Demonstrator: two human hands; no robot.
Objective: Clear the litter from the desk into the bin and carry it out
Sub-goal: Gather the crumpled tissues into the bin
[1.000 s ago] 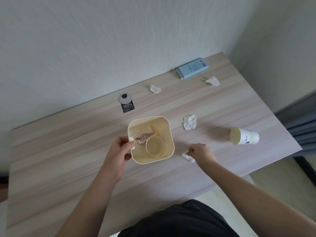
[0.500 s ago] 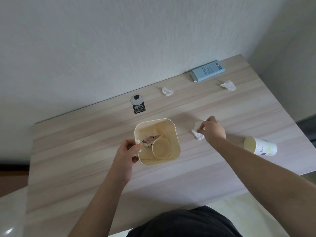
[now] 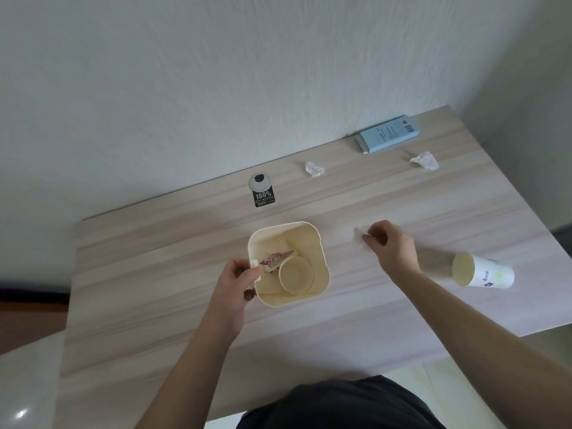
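Head view, left hand [image 3: 236,281] gripping bin [image 3: 318,243] rim, right hand [image 3: 391,246] pinching blurred, half-hidden tissue [image 3: 358,239].

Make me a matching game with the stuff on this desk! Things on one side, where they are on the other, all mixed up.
Things:
1. blue box
2. printed paper cup
3. plain paper cup
4. white tissue wad

Places:
A. inside the cream bin
B. pinched in the right hand
C. at the back of the desk by the wall
D. lying on its side near the right edge

Pairs: 1-C, 2-D, 3-A, 4-B
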